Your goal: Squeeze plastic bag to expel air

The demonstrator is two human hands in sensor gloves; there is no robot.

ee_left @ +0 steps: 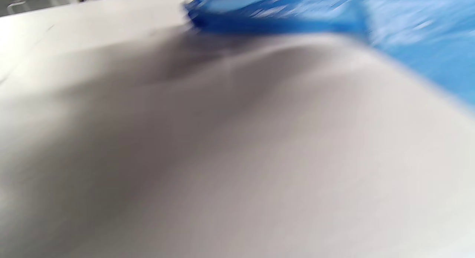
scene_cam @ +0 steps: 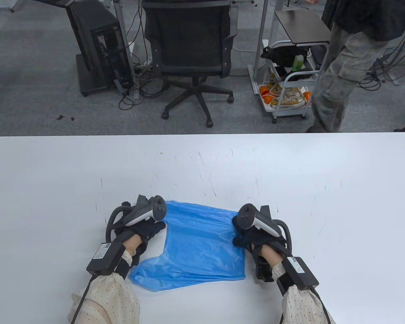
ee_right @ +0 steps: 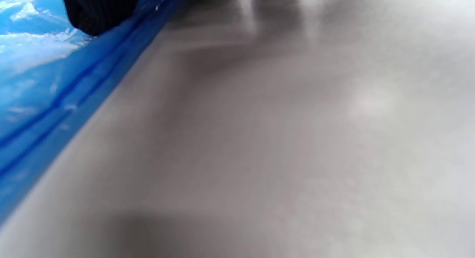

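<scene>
Hands in black sensor gloves flank a blue plastic bag (scene_cam: pixel 195 246) lying flat on the white desk (scene_cam: pixel 290 175), close to the desk's near edge; the left hand (scene_cam: pixel 141 233) sits at the bag's left side beside its cut-out notch, fingertips reaching the film, the right hand (scene_cam: pixel 248 236) rests on the bag's right edge, and in the right wrist view a dark fingertip (ee_right: pixel 98 11) presses the blue film; whether either hand truly pinches the plastic cannot be told. Risks, as a judgement: the thin, slick film could slide over the smooth desk instead of flattening; pressing toward a closed end would trap air in a pocket; a hard pull from both sides might stretch or tear it near the notch. The bag looks glossy, crinkled and nearly flat, with folded seams along its right edge and a rumpled lower left corner; the desk is matte, marked with fine dark scratches beyond the bag. Farther off stand a black office chair (scene_cam: pixel 192 50) and a wire cart (scene_cam: pixel 285 91).
</scene>
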